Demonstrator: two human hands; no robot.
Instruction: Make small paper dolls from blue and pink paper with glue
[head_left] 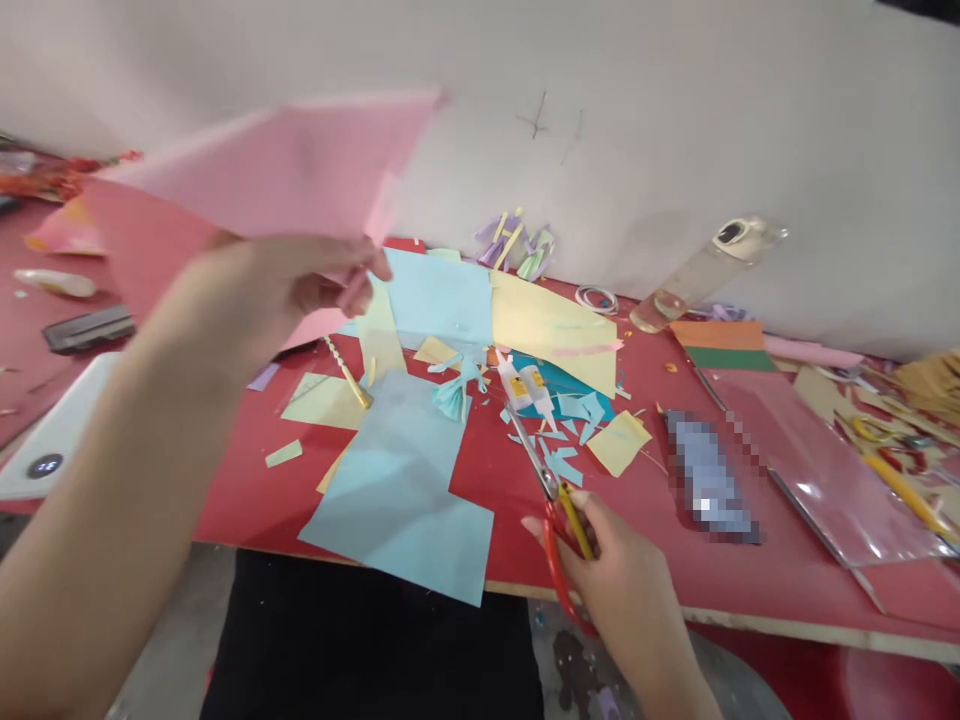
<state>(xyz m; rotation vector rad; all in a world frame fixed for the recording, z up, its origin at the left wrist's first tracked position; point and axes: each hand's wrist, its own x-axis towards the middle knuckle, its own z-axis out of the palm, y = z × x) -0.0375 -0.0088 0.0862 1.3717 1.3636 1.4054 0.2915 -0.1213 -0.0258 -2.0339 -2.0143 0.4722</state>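
My left hand [322,275] is raised over the left part of the table, its fingers closed on a large sheet of pink paper [300,165], which is blurred by motion. In my right hand [615,560], near the table's front edge, is a pair of scissors [551,490] with red and yellow handles; the blades point away from me and look closed. Just beyond them lie glue bottles [517,385] and light blue paper scraps [562,465]. A cut light blue sheet [405,480] lies in front of me, with a small blue paper figure [454,390] at its far end.
A clear bottle [697,275] leans against the wall at the back right. A pixelated dark object [709,475] and a transparent folder [817,460] lie on the right. Yellow paper [555,320] is at the back, a white device [52,440] on the left.
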